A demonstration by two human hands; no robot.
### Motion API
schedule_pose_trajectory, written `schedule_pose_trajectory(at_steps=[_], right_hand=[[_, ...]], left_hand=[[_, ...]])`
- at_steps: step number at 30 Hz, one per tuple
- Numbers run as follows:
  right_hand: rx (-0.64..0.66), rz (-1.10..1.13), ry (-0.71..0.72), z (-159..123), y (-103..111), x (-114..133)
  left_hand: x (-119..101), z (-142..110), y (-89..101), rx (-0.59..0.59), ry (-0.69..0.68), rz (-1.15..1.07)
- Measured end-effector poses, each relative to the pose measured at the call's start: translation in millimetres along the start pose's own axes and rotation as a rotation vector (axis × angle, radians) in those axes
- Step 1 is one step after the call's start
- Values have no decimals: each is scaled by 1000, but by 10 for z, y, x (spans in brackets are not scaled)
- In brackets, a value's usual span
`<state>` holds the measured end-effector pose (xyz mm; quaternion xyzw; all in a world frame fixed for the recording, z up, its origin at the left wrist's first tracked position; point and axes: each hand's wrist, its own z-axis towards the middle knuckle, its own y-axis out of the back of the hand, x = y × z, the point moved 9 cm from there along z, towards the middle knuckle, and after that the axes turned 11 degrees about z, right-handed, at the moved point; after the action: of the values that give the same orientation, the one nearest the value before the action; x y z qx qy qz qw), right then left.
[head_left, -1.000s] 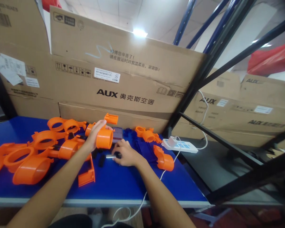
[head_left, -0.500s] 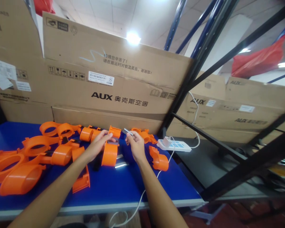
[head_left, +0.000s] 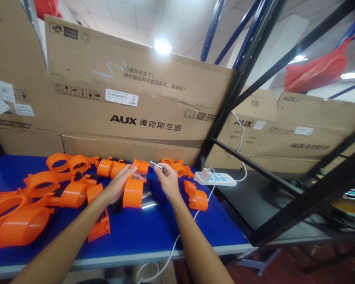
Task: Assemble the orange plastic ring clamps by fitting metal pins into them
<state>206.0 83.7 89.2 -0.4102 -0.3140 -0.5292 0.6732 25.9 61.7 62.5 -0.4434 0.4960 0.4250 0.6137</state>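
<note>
My left hand [head_left: 122, 183] is closed around an orange plastic tape dispenser [head_left: 133, 194], gripping its middle with the wide round part facing down. My right hand [head_left: 167, 180] pinches a small shiny metal piece [head_left: 155, 164] between thumb and fingers. The metal piece is close to the dispenser's upper right end; whether they touch, I cannot tell. Beneath my hands, shiny flat strips [head_left: 149, 204] lie on the blue table [head_left: 136, 236]. My left fingers are partly hidden behind the dispenser.
Several more orange dispensers [head_left: 23, 225] lie crowded at the left, with others [head_left: 197, 200] at the right. A white power strip [head_left: 217, 178] with a plug sits by the black rack post, and its cable crosses the table's front edge. Large cardboard boxes [head_left: 136, 138] stand behind.
The view has shifted slightly. My right hand has brought the metal piece a little nearer to the dispenser's upper end. My left hand keeps its hold.
</note>
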Motion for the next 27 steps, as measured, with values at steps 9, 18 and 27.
schedule_pose_trajectory(at_steps=[9,18,27], right_hand=[[139,-137,28,37,19,44],[152,-146,23,8,-34,42],[137,21,-131,-16,-7,-36]], left_hand=[[9,-2,12,16,14,57],[-12,-5,32,-15,3,65],[82,15,-48,87,21,92]])
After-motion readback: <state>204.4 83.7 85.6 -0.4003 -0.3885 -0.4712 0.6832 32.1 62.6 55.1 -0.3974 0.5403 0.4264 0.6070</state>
